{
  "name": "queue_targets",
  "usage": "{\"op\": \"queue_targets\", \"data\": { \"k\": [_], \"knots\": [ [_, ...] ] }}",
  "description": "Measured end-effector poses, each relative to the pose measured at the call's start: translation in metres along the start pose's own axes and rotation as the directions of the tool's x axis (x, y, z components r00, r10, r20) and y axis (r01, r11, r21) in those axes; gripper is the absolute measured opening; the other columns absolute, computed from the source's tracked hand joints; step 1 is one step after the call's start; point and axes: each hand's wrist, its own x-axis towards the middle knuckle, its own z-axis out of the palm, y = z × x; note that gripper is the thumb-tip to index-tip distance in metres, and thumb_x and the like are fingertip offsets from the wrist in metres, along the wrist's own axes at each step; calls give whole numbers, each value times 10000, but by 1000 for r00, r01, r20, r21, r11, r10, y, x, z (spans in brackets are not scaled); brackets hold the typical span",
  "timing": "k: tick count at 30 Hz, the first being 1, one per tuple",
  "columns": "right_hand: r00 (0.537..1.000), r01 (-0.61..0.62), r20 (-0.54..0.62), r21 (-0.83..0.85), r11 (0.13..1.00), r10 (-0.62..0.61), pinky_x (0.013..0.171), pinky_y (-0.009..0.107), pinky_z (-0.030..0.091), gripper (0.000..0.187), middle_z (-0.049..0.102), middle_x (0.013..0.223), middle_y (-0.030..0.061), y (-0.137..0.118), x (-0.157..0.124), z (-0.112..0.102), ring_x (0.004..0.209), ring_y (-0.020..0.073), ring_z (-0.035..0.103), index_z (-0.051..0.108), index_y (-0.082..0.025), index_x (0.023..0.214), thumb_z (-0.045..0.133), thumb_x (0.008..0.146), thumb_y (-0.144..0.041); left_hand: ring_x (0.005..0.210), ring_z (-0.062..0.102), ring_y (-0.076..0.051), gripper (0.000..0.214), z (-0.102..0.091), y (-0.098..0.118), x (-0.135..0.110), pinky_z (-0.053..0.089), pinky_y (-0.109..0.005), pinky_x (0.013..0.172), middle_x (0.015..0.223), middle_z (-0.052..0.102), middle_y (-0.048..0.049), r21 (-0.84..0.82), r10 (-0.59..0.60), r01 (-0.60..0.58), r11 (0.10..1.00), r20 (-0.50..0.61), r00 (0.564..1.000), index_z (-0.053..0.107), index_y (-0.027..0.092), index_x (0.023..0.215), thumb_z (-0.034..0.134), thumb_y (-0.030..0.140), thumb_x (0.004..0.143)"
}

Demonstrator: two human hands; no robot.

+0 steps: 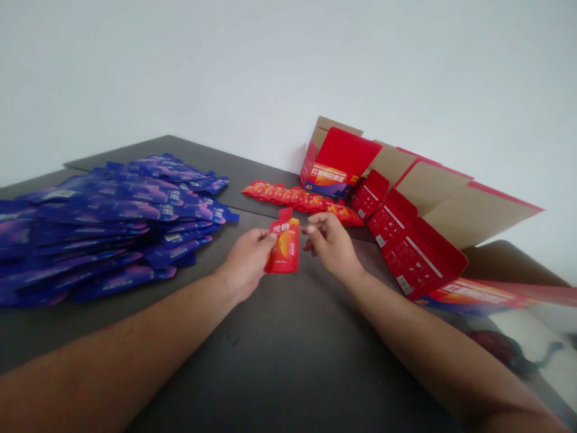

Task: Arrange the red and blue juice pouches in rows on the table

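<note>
My left hand [250,258] pinches a red pouch [287,248] by its left side, thumb on the printed front, with the narrow spout end up. Just right of that pouch is my right hand [332,243], its fingers loosely curled and apart, with nothing visible in them. A small gap seems to separate its fingertips from the pouch's edge. Beyond both hands lies a row of overlapping red pouches [295,197] on the dark table [288,355].
A large heap of blue-purple pouches [112,222] covers the table's left side. At the back right stands an open red box [331,174] with its lid up. More open red boxes [415,252] line the right side, flaps spread. A pale wall [252,72] rises behind.
</note>
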Motion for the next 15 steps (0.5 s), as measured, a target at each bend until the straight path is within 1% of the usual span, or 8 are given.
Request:
{"op": "queue_targets", "data": {
  "k": [1, 3, 6, 8, 10, 12, 14, 15],
  "knots": [
    [994, -109, 22, 91, 990, 107, 459, 254, 506, 306, 705, 886, -7, -1, -2, 5, 562, 140, 662, 542, -260, 1141, 636, 1008, -519, 707, 668, -156, 82, -2, -3, 4, 550, -281, 670, 869, 730, -46, 57, 58, -56, 997, -27, 998, 675, 171, 1007, 657, 249, 989],
    [970, -231, 112, 156, 960, 216, 407, 224, 455, 342, 672, 783, -30, -4, -6, 15, 515, 129, 621, 558, -250, 1076, 632, 999, -575, 722, 671, -168, 120, -7, -8, 11, 535, -277, 656, 865, 729, -47, 189, 162, -151, 970, -44, 986, 683, 175, 1012, 667, 291, 985],
    [948, -258, 214, 87, 962, 235, 400, 214, 447, 308, 614, 648, -47, -6, -7, 23, 473, 121, 572, 560, -246, 905, 646, 1005, -525, 712, 664, -170, 147, -11, -9, 13, 521, -268, 627, 847, 710, -42, 326, 242, -222, 919, -22, 970, 675, 179, 984, 676, 326, 978],
    [948, -249, 219, 46, 968, 233, 392, 215, 426, 275, 586, 600, -53, -5, 3, 20, 445, 121, 540, 550, -250, 865, 636, 1026, -456, 704, 660, -160, 130, -11, -7, 10, 526, -259, 594, 883, 702, -44, 333, 243, -227, 915, -6, 970, 647, 182, 1002, 665, 309, 983],
    [961, -233, 157, 6, 973, 229, 390, 211, 387, 247, 572, 588, -53, -4, 27, 9, 432, 115, 506, 558, -246, 867, 612, 1059, -393, 715, 673, -160, 108, -9, -5, 7, 536, -251, 542, 944, 697, -53, 299, 188, -184, 937, 15, 982, 606, 190, 1052, 631, 281, 1000],
    [971, -239, 8, -74, 968, 240, 400, 199, 335, 255, 537, 570, -59, -3, 62, -8, 428, 97, 454, 558, -238, 860, 603, 1087, -344, 741, 692, -168, 101, -7, -4, 5, 545, -247, 497, 991, 691, -60, 286, 116, -125, 950, 48, 992, 571, 200, 1087, 610, 250, 1008],
    [934, -353, -133, -179, 918, 333, 418, 197, 316, 263, 482, 557, -73, -2, 101, -27, 428, 86, 417, 565, -231, 872, 590, 1114, -330, 770, 705, -175, 109, -6, -6, 6, 556, -244, 480, 1007, 686, -62, 323, 80, -102, 941, 81, 993, 558, 206, 1103, 609, 230, 1010],
    [916, -397, -151, -199, 896, 372, 422, 199, 309, 262, 466, 553, -74, 0, 120, -35, 428, 84, 405, 567, -223, 874, 573, 1124, -299, 780, 708, -177, 116, -6, -8, 6, 560, -243, 476, 1006, 684, -62, 349, 78, -107, 931, 97, 992, 556, 207, 1110, 612, 223, 1010]
  ]
}}
